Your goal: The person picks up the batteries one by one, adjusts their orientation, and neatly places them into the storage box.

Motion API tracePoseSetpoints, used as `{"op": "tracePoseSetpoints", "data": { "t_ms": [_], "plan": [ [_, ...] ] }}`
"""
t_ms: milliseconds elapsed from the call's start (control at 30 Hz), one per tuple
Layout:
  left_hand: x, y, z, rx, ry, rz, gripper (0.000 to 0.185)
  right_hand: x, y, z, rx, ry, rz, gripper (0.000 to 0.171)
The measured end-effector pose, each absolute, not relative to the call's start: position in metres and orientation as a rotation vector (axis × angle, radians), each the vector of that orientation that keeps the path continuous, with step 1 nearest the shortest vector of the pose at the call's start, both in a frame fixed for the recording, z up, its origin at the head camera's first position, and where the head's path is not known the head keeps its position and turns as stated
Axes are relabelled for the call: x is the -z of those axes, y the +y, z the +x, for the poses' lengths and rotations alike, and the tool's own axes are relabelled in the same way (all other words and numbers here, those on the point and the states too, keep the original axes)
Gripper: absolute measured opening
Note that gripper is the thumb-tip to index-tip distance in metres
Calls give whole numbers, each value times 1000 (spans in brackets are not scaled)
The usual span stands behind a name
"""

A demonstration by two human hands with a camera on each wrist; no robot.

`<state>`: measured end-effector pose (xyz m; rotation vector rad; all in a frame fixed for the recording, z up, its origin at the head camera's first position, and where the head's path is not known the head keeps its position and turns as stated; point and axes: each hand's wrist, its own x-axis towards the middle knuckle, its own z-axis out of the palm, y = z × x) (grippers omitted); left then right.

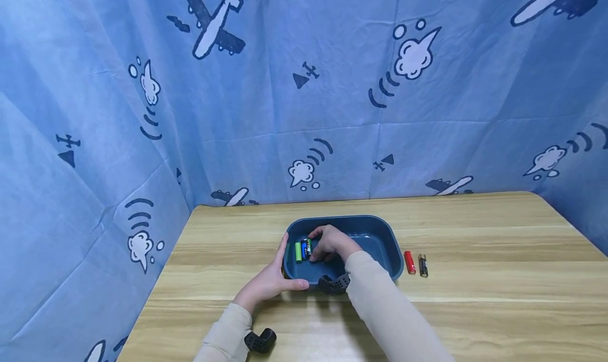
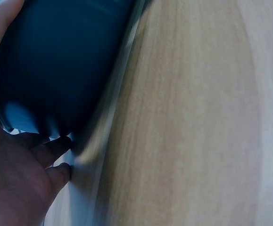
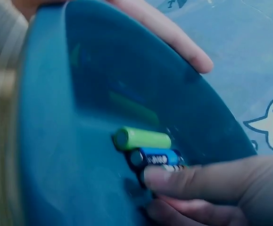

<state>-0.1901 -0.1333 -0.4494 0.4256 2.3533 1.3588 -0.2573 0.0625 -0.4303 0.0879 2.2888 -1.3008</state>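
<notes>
A dark blue rectangular box (image 1: 385, 246) stands on the table. My left hand (image 1: 271, 280) grips its left end, thumb along the front wall and fingers at the left side; the left wrist view shows fingertips low against the box (image 2: 56, 61). Inside, a light green battery (image 3: 148, 139) lies beside a blue battery (image 3: 157, 156), both near the left wall. My right hand (image 1: 331, 242) reaches into the box. Its thumb and fingers pinch a third battery (image 3: 176, 167), right alongside the blue one and mostly hidden by the thumb.
To the right of the box, a red battery (image 1: 410, 262) and a black battery (image 1: 423, 265) lie on the wooden table (image 1: 499, 256). A blue curtain (image 1: 332, 103) with airplane prints hangs behind the table and at its sides. Each wrist wears a black bracket (image 1: 260, 341).
</notes>
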Motion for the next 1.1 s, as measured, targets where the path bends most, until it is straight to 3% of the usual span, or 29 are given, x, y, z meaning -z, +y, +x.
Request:
{"op": "tracePoseSetpoints", "data": {
  "t_ms": [233, 467, 767, 1100],
  "plan": [
    [452, -132, -190, -1360, 2358, 418, 113, 391, 93, -259, 1349, 2250, -39, 55],
    [451, -127, -190, -1359, 2374, 388, 113, 349, 181, -260, 1377, 2447, -106, 47],
    [453, -131, -189, -1365, 2390, 371, 117, 395, 282, -230, 1099, 2559, -121, 59],
    [452, -129, -188, -1391, 2364, 370, 115, 427, 302, -202, 1061, 2611, -313, 55]
  ]
}}
